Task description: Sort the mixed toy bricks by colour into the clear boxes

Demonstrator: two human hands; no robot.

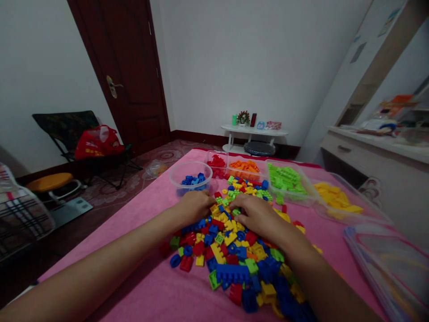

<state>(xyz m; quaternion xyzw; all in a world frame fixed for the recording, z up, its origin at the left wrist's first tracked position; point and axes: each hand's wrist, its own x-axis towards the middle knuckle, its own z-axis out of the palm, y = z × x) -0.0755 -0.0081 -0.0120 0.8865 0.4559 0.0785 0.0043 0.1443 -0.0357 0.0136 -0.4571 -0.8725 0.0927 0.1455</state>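
A heap of small plastic building blocks (234, 250) in red, blue, yellow, green and orange lies on a pink cloth (157, 286). My left hand (194, 206) rests palm down on the pile's far left edge with its fingers curled into the blocks. My right hand (258, 215) lies on the pile's far middle, fingers bent down among the blocks. What either hand grips is hidden under the fingers. Beyond the hands stands a round clear bowl (190, 175) with blue blocks.
Clear tubs at the far edge hold red blocks (217, 162), orange blocks (244, 167), green blocks (286, 179) and yellow blocks (338, 199). Clear lids (392, 264) lie at right. A folding chair with a red bag (97, 142), a door and a white side table (254, 132) stand behind.
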